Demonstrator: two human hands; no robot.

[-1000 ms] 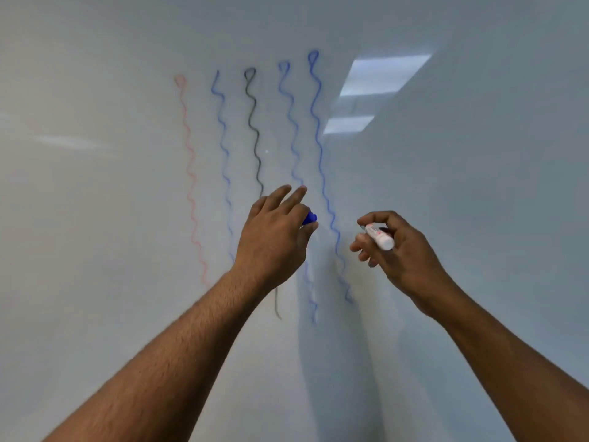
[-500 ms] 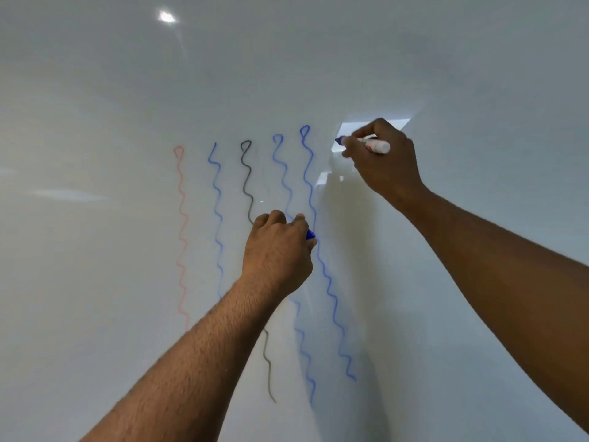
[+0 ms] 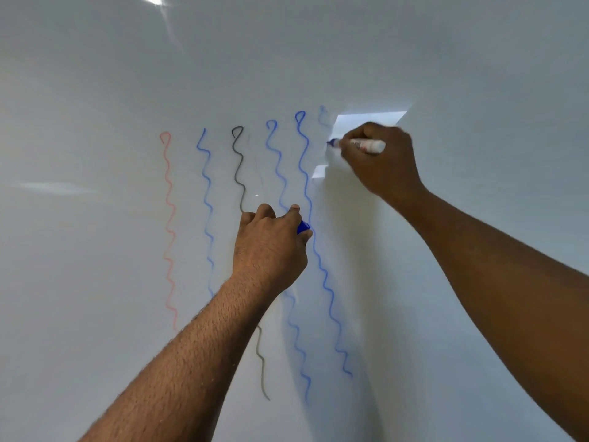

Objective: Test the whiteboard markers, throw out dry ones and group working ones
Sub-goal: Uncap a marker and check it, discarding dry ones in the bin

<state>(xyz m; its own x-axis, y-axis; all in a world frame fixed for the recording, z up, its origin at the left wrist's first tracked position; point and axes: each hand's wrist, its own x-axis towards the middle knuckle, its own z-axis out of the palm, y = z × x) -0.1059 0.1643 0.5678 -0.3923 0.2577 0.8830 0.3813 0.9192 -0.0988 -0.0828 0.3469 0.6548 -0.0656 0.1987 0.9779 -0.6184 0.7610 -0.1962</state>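
Note:
My right hand [image 3: 381, 162] grips a white marker [image 3: 361, 145] with a blue tip, and the tip touches the whiteboard [image 3: 95, 74] to the right of the wavy lines. A very faint blue stroke [image 3: 322, 118] shows just above the tip. My left hand [image 3: 269, 247] rests its knuckles against the board lower down and holds a blue cap [image 3: 302, 227] in curled fingers. Several wavy test lines run down the board: a pale red line [image 3: 169, 218], blue lines [image 3: 207, 202] and a black line [image 3: 238, 167].
The whiteboard fills the whole view. Ceiling light reflections glare on it at the top [image 3: 154, 0] and behind my right hand [image 3: 369, 118]. My forearms come up from the lower edge and the right edge.
My right hand rose from beside the left hand to the top of the lines, set the marker tip on the board and drew a faint stroke downward. The left hand stayed put.

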